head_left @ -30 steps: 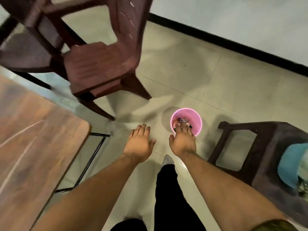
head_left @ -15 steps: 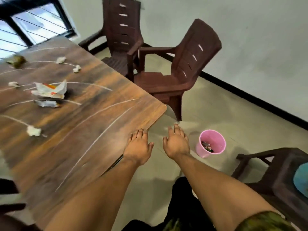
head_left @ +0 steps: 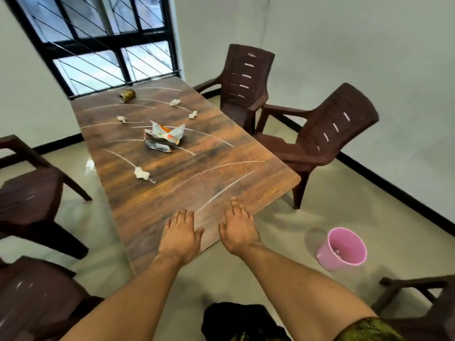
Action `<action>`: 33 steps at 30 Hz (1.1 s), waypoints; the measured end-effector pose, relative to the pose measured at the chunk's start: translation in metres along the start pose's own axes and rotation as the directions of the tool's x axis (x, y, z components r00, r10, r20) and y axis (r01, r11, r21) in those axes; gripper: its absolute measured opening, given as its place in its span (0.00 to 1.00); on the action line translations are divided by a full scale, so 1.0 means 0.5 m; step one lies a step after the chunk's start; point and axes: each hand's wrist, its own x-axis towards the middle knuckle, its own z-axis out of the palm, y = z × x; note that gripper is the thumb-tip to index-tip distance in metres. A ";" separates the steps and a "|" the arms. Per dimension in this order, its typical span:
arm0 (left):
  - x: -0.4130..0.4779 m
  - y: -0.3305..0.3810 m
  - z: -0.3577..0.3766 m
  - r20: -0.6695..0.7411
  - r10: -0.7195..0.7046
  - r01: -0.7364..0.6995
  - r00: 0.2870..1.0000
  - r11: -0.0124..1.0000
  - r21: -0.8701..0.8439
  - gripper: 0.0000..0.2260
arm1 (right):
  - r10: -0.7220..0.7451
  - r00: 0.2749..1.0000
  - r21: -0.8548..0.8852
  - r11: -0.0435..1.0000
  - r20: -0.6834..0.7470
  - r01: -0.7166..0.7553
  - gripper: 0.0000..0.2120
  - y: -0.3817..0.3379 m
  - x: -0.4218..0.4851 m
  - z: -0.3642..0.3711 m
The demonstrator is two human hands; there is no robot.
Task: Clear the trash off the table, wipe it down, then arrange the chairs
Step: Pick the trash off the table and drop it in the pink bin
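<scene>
Both hands have swung up from the pink bin (head_left: 342, 248) to the table (head_left: 172, 193), left hand (head_left: 181, 236) and right hand (head_left: 238, 232) flat, fingers spread, empty (wrappers (head_left: 163, 135) await mid-table), so clearing continues.

The dark wood-grain tabletop (head_left: 221, 173), streaked with pale curved marks, carries scattered trash. Crumpled snack wrappers (head_left: 164, 135) lie near its middle, a crushed can (head_left: 127, 95) on its side at the far end, and small white paper wads (head_left: 141, 173) around them. Brown plastic armchairs (head_left: 317, 141) stand askew around the tabletop.
</scene>
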 end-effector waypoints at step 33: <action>0.608 -0.585 -0.165 0.185 0.205 -0.207 0.961 0.978 -0.008 0.27 | 0.238 0.954 0.188 0.944 0.183 -0.272 0.29 -0.514 0.589 0.139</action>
